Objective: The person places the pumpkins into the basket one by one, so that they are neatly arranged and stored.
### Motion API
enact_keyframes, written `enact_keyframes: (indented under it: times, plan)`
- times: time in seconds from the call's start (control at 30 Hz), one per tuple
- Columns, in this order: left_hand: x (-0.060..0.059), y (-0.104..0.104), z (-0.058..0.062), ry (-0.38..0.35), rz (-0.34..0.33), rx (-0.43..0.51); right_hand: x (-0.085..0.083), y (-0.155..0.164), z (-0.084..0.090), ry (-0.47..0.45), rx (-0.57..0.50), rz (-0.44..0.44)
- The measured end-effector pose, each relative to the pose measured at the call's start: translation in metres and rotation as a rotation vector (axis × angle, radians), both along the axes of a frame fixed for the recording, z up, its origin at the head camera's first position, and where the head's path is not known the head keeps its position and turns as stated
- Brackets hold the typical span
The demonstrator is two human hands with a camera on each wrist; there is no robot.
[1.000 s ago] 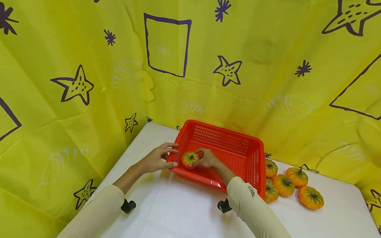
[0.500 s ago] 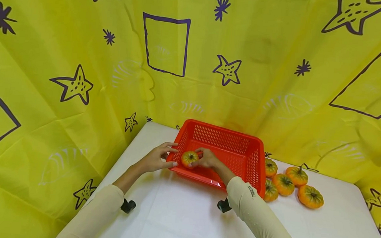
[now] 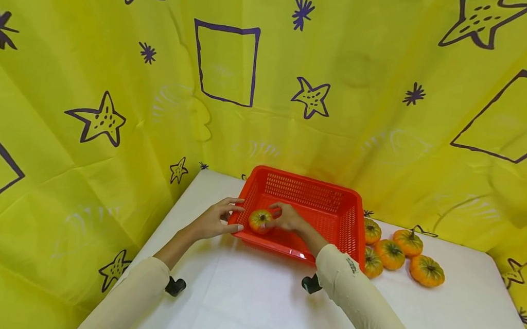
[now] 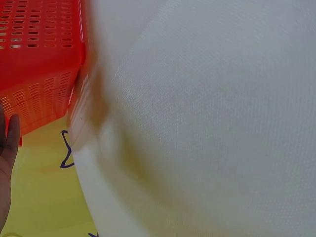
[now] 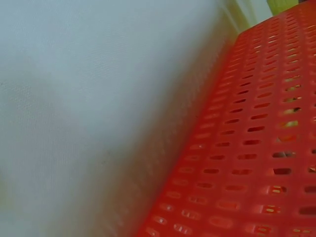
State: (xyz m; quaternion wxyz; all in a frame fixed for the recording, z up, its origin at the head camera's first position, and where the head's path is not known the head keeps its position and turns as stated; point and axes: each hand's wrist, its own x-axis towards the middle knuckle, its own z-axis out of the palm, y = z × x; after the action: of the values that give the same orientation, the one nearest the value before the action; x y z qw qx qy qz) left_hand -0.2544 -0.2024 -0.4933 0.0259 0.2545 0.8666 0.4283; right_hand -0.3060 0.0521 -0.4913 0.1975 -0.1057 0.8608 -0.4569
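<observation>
Head view shows the right hand [image 3: 288, 219] reaching over the near wall of the red basket [image 3: 308, 191], its grip curled round a small orange pumpkin [image 3: 260, 220] that sits in the basket's near left corner, close against both walls. The left hand [image 3: 214, 219] lies outside that same corner, fingers fairly straight, thumb and fingertips against the basket's left wall and near rim; its grip is relaxed and holds nothing. Left wrist view catches only the edge of that hand [image 4: 7, 168] beside the slotted basket wall [image 4: 39, 98], with the bench edge just below. Right wrist view is filled by the basket's perforated side [image 5: 256, 148] and blurred white cloth.

Inside the basket, the floor behind and to the right of the pumpkin is open as far as the far and right walls. Four more pumpkins [image 3: 398, 252] cluster on the white bench [image 3: 252, 303] just beside the basket's right wall. Broad bare bench spreads in front of the basket toward the near edge. Yellow patterned sheeting [image 3: 86, 119] closes in behind and on both sides, meeting the bench's far and left edges.
</observation>
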Motion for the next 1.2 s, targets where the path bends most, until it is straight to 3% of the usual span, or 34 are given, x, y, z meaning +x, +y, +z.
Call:
enact_keyframes:
  times: [0.33,0.6,0.83,1.2]
  plan:
    - [0.009,-0.003,0.0,-0.039,0.013,-0.022,0.015,0.012,0.022,0.01,-0.124,0.046]
    - [0.008,-0.004,-0.002,-0.014,0.011,-0.02,0.024,0.035,0.042,0.023,-0.178,0.03]
    - [0.006,-0.003,0.002,-0.001,0.0,-0.014,0.04,0.06,0.063,0.054,-0.169,0.024]
    - [0.004,0.002,0.005,0.023,-0.022,-0.026,0.056,0.093,0.075,0.095,-0.177,0.002]
